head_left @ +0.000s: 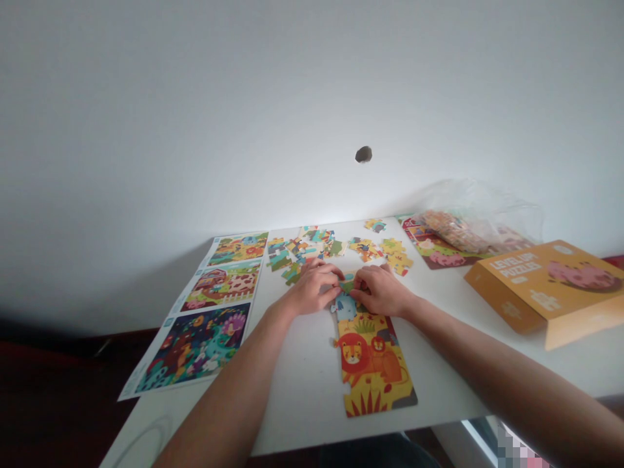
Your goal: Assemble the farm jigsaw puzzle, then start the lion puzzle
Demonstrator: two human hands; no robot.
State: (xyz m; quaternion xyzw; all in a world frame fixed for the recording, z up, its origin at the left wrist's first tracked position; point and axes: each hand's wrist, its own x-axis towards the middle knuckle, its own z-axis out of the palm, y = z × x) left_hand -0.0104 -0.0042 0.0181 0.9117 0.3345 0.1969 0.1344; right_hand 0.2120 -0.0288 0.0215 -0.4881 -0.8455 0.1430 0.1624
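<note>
A partly joined jigsaw puzzle [370,364] lies on the white table, showing two orange lions on yellow ground and a blue animal above them. At its far end, my left hand [314,286] has its fingers bent and closed on the left edge of a greenish jigsaw piece [347,285]. From the right side, my right hand [383,289] pinches the same area, thumb and fingers together. The fingertips cover part of the piece, and whether it is fully seated cannot be seen. Loose jigsaw pieces [336,247] are scattered just beyond both hands.
A picture sheet [202,325] with three printed scenes lies along the left edge. On the right are a yellow puzzle box [550,283] and a clear plastic bag of pieces [453,227] over a farm picture [439,258]. A wall [292,130] stands behind the table.
</note>
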